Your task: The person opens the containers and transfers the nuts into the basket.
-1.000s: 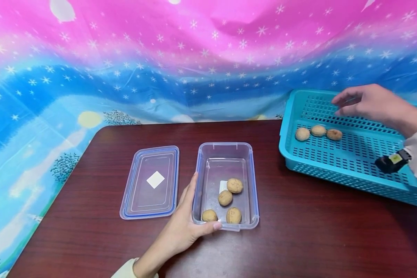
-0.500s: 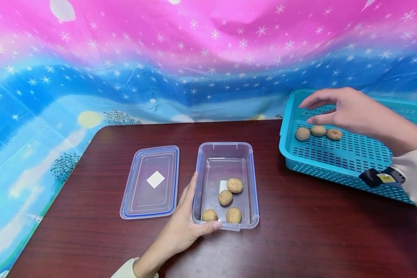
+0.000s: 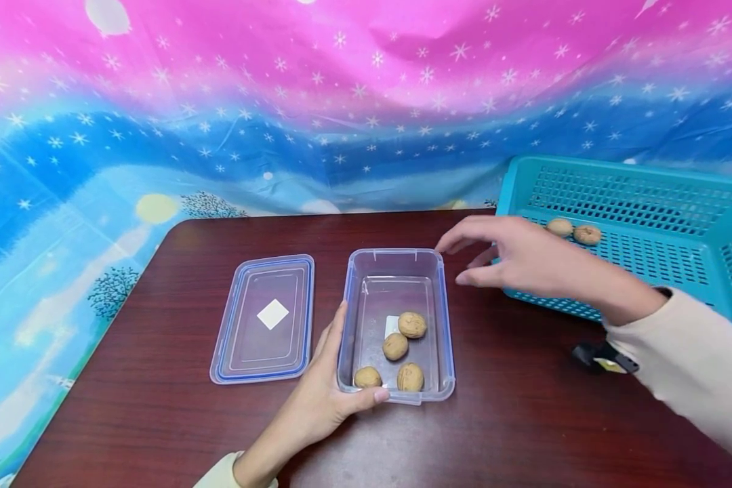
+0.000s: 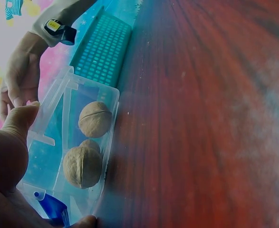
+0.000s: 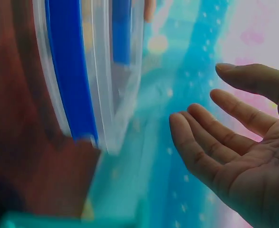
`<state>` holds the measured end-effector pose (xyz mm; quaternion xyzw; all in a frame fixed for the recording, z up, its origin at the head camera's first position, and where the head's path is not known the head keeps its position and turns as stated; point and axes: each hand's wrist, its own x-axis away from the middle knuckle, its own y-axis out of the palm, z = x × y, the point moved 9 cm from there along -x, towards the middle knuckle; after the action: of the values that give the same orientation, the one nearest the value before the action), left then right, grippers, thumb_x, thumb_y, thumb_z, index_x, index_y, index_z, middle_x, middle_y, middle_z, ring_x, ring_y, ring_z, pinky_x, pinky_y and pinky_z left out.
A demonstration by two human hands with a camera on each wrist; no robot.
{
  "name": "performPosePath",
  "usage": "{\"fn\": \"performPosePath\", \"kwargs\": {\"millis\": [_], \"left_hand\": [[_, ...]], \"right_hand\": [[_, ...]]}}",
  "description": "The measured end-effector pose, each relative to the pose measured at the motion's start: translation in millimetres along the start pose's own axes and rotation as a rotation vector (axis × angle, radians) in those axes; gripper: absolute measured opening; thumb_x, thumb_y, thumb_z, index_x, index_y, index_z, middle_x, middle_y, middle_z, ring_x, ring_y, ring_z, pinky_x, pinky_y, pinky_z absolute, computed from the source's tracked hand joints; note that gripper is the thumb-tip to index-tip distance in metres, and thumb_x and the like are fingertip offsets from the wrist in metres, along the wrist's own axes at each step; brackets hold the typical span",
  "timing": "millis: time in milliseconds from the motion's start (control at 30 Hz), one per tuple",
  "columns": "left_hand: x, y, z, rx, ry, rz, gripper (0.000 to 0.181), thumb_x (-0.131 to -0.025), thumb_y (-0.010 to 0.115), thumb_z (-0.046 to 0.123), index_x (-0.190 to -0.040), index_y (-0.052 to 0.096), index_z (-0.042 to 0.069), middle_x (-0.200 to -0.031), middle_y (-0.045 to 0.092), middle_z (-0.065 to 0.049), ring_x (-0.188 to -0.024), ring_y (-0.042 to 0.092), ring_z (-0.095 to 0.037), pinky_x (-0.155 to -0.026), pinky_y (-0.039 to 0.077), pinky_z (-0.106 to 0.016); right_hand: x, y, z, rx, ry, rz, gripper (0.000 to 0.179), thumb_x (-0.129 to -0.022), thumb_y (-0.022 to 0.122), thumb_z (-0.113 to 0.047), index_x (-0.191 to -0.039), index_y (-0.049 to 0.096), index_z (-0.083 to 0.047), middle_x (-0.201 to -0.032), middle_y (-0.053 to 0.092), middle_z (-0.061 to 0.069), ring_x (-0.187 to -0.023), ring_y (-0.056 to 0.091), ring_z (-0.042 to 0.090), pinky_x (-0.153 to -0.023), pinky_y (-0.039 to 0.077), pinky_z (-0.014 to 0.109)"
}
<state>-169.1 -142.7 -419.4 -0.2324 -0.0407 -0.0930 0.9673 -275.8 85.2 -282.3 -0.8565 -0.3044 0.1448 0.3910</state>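
Close by, grips the near left corner of one clear box (image 3: 446,332) with the left hand (image 3: 326,396), thumb bent over the near rim, fingers along the left wall. Might tip or slide the box by pushing too hard on just that corner. Shows four walnuts (image 3: 411,378) inside: two by the near wall, two close together a bit farther in. Could send all four rolling with one bump.

Just left of the box, lies one lid (image 3: 250,352) on the one table (image 3: 494,434), with one white square (image 3: 272,314) on top. Could get shoved by a box sliding left.

Over by the far right corner of the box, hangs the right hand (image 3: 506,257), thumb and fingertips apart, palm bare, with a gap before the box in the right wrist view. Might knock the rim by swinging too low.

Farther right, sits one blue-green basket (image 3: 634,196) with two walnuts (image 3: 587,235) in plain sight, side by side. Cannot tell about more, with part of the basket hidden behind the right hand. Could jolt the basket by catching the edge with the right arm.

Behind everything, hangs one bright cloth (image 3: 366,102) with too many white stars to count.
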Motion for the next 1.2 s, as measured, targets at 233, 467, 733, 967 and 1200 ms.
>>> {"fn": "performPosePath", "kwargs": {"millis": [233,467,733,967,1200], "left_hand": [[-1.1,0.5,1.2,-0.005,0.012,-0.008,0.130,-0.077,0.094,0.035,-0.168,0.002,0.041,-0.174,0.018,0.000,-0.159,0.021,-0.024,-0.124,0.022,-0.060],[-0.6,0.9,1.4,0.001,0.018,-0.015,0.130,-0.077,0.093,0.035,-0.168,0.002,0.041,-0.174,0.018,-0.001,-0.159,0.022,-0.025,-0.124,0.021,-0.061],[-0.9,0.4,1.4,0.003,0.021,-0.025,0.129,-0.078,0.093,0.036,-0.168,0.001,0.040,-0.174,0.018,-0.003,-0.158,0.024,-0.027,-0.123,0.023,-0.063],[-0.8,0.4,0.2,-0.002,0.020,-0.035,0.129,-0.079,0.093,0.035,-0.168,-0.001,0.040,-0.174,0.019,-0.005,-0.156,0.028,-0.027,-0.123,0.023,-0.063],[-1.6,-0.2,1.1,-0.005,0.026,-0.026,0.129,-0.077,0.093,0.036,-0.169,0.001,0.040,-0.174,0.019,-0.005,-0.150,0.037,-0.027,-0.121,0.028,-0.059]], "right_hand": [[-5.1,59,-25,-0.204,-0.106,-0.128,0.034,-0.094,0.075,-0.003,-0.126,0.071,-0.010,-0.127,0.069,0.010,-0.104,0.072,0.018,-0.085,0.061,0.028],[-11.5,107,-33,-0.295,-0.150,-0.243,0.033,-0.092,0.073,0.002,-0.124,0.071,-0.008,-0.125,0.070,0.011,-0.112,0.070,0.027,-0.088,0.061,0.028],[-18.6,143,-45,-0.242,-0.204,-0.309,0.034,-0.091,0.074,0.002,-0.123,0.072,-0.009,-0.122,0.072,0.007,-0.110,0.070,0.021,-0.093,0.058,0.030],[-24.7,162,-50,-0.129,-0.235,-0.347,0.028,-0.093,0.072,-0.001,-0.119,0.073,-0.011,-0.117,0.074,0.001,-0.110,0.068,0.012,-0.098,0.055,0.034],[-27.8,179,-48,-0.165,-0.236,-0.438,0.031,-0.090,0.065,0.007,-0.114,0.073,-0.010,-0.109,0.070,-0.001,-0.101,0.059,0.007,-0.095,0.051,0.028]]}}
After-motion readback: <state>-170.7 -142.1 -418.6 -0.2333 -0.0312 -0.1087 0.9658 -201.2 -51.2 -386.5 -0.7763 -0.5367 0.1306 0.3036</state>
